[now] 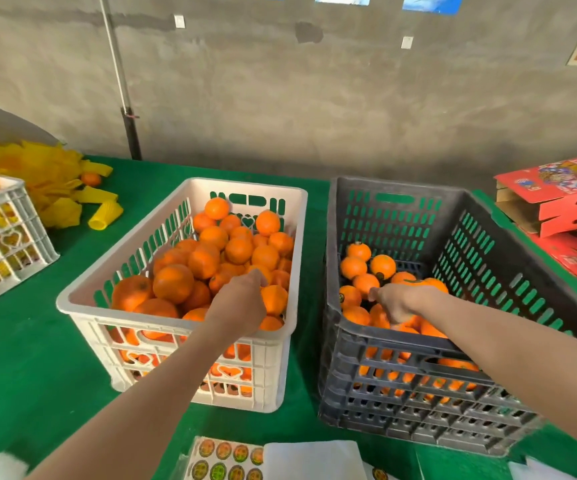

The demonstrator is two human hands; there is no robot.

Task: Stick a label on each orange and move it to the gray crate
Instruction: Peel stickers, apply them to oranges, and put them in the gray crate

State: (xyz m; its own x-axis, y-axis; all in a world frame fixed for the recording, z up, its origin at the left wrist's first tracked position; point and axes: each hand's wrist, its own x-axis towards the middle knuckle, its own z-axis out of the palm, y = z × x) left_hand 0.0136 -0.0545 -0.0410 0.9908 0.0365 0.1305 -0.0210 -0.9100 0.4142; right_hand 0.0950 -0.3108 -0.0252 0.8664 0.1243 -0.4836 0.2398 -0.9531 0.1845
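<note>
A white crate [82,292] heaped with oranges [207,258] stands at centre left on the green table. My left hand [242,304] reaches into it and rests with loosely extended fingers on the pile, beside one orange [275,299]. To the right, the gray crate [335,237] holds several labelled oranges [382,266]. My right hand [399,303] is low inside it, thumb and fingers curled round an orange [382,315] that is mostly hidden under the hand. A sheet of round labels [224,459] lies at the near edge.
Yellow foam nets [55,192] are piled at the back left beside a smaller white crate [10,216]. Red printed cartons [557,199] are stacked at the right. White paper [314,459] lies by the label sheet. A concrete wall and a pole [129,126] stand behind.
</note>
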